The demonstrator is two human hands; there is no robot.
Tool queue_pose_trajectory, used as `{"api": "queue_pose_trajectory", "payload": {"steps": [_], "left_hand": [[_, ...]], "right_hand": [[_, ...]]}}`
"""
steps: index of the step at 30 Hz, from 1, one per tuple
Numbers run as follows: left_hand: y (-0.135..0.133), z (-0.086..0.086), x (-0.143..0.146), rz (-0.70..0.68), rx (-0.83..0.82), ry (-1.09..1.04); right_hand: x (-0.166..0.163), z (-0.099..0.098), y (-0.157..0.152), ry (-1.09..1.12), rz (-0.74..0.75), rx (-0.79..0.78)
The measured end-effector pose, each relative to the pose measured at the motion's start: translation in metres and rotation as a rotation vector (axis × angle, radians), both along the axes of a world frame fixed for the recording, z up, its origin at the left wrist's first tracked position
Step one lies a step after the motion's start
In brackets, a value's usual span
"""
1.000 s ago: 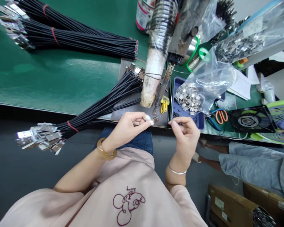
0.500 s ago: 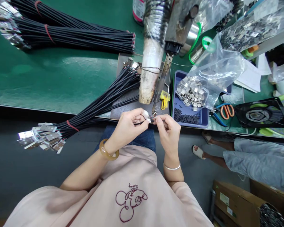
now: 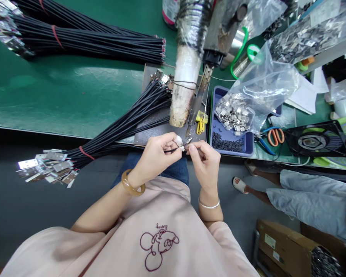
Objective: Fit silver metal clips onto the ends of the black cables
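My left hand (image 3: 163,152) is closed round a black cable (image 3: 172,150), with white wrapping on its fingertips. At that cable's end, between my hands, is a small shiny metal connector (image 3: 188,141). Thumb and forefinger of my right hand (image 3: 204,161) pinch close beside this connector; the part between them is too small to make out. Just beyond my fingers, the metal tube of a soldering iron (image 3: 200,96) points down toward me, next to a white plastic-wrapped pipe (image 3: 182,80). A tied bundle of black cables (image 3: 115,125) with metal plugs lies to the left of my hands.
More tied cables (image 3: 89,42) lie at the back left. To the right stand a blue tray (image 3: 249,148) with small black parts and a bag of metal connectors (image 3: 233,115), a yellow clip (image 3: 201,125), pliers (image 3: 266,142), a fan (image 3: 317,139) and solder spools (image 3: 243,63). Another person's legs (image 3: 305,192) show at right.
The metal connector between my hands has tilted a little and sits slightly farther from the iron's tip. My right fingertips have shifted slightly; both hands stay closed.
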State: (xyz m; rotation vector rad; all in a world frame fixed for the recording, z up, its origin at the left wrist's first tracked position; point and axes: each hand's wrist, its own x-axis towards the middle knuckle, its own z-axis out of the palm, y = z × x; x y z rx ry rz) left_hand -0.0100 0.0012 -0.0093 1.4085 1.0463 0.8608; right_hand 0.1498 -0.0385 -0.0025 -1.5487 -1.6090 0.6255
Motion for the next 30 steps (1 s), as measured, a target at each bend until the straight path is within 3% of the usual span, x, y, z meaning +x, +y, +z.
{"api": "queue_pose_trajectory", "payload": {"steps": [9, 21, 23, 27, 30], "left_hand": [[0.000, 0.000, -0.002, -0.009, 0.027, 0.018], [0.000, -0.003, -0.006, -0.045, 0.133, 0.014], [-0.001, -0.003, -0.007, -0.027, 0.127, -0.018], [-0.008, -0.001, -0.008, 0.054, 0.208, -0.046], [-0.011, 0.002, -0.007, 0.092, 0.248, -0.054]], "right_hand": [[-0.002, 0.001, -0.002, -0.038, -0.026, -0.003], [-0.005, -0.001, 0.000, -0.268, -0.017, 0.206], [-0.002, 0.000, -0.001, -0.187, -0.064, 0.225], [0.003, 0.007, -0.007, 0.199, -0.205, 0.410], [0.003, 0.012, -0.011, 0.211, -0.232, 0.442]]}}
